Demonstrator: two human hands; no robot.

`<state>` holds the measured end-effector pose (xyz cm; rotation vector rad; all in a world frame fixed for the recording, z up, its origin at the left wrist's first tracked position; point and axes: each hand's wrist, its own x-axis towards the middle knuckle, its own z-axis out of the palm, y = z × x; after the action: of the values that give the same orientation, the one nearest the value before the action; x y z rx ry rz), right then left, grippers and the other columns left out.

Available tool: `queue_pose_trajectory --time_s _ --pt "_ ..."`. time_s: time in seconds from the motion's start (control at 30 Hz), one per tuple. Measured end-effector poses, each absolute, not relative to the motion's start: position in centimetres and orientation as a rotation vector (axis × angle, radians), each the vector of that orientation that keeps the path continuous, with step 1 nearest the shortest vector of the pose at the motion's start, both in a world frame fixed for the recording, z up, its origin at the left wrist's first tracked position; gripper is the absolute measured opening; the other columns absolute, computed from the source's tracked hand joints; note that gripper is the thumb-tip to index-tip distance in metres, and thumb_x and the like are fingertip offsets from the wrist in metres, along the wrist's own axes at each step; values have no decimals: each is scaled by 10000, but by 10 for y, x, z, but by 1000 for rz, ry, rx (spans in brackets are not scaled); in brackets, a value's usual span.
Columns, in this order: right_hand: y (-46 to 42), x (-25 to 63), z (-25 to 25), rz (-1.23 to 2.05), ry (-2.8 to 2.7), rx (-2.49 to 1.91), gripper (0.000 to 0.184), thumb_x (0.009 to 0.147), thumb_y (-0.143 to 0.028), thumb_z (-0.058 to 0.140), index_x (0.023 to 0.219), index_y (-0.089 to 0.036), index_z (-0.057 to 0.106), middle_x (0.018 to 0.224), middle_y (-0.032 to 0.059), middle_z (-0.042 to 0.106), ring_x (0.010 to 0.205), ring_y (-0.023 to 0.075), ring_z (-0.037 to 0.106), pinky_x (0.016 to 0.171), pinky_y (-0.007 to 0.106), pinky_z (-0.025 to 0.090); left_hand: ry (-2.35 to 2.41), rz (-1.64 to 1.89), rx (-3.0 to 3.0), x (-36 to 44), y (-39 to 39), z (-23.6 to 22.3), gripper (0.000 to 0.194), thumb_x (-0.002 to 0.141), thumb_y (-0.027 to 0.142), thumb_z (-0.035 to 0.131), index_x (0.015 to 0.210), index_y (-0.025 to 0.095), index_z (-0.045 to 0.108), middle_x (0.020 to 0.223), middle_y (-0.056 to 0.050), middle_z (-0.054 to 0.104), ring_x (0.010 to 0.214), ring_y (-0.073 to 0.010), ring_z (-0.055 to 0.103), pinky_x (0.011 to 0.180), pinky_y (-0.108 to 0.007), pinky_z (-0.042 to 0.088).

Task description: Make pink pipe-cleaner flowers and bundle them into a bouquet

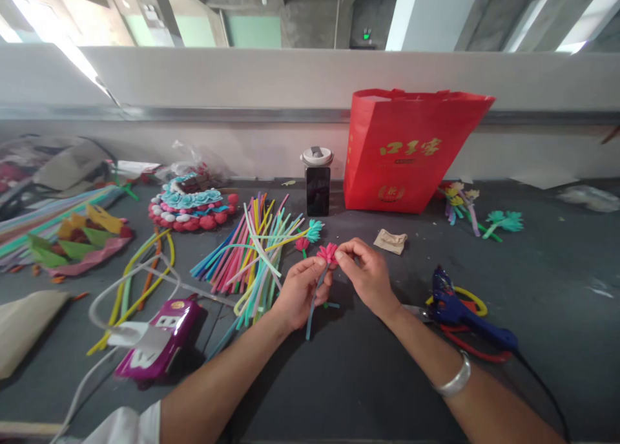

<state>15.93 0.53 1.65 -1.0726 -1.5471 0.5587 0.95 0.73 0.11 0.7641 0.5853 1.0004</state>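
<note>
Between both hands is a pink flower (327, 253) with a grey-blue stem (312, 311) hanging below it. My left hand (303, 292) pinches it just under the petals, thumb on the near side. My right hand (368, 273) has its thumb and fingertips pressed together on the flower's right-hand petals. Right behind the hands lie a small dark pink flower (301, 244) and a turquoise flower (316, 230). To the left of my left hand, a loose pile of coloured pipe cleaners (252, 243) spreads over the dark table.
A blue glue gun (469, 321) lies on the right beside red-handled scissors (477, 348). Behind stand a red bag (411, 153), a phone (318, 192) and a lidded cup (316, 154). A purple power strip (162, 340) with cables sits front left; finished flowers (504, 222) lie right.
</note>
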Motion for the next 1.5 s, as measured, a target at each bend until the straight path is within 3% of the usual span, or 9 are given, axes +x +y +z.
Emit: queue_pose_trajectory --time_s 0.2,0.47,1.07,1.5 --pt "4 157 13 515 -1480 -1073 81 874 -241 619 805 -208 648 762 -9 593 691 141 534 669 268 436 586 1074 756 9 9 0 212 794 294 723 758 135 587 583 43 511 399 -20 327 382 -164 220" --pt "-2 157 20 363 -1532 -1028 39 856 -208 648 864 -223 683 778 -8 600 701 143 542 692 284 455 621 1129 768 10 9 -1 251 773 313 745 754 155 551 605 42 536 423 -34 385 407 -171 278" --pt "2 157 19 609 -1507 -1052 103 847 -219 612 787 -199 694 725 -6 617 661 138 539 647 265 425 697 1145 837 9 10 1 273 722 330 786 741 141 590 549 52 519 402 -11 294 399 -165 171" --pt "6 161 19 914 -1323 -1097 162 796 -301 616 672 -200 644 635 -26 563 619 142 491 610 257 396 763 1173 979 9 8 1 279 732 376 777 764 140 633 560 47 514 436 -21 321 419 -179 168"
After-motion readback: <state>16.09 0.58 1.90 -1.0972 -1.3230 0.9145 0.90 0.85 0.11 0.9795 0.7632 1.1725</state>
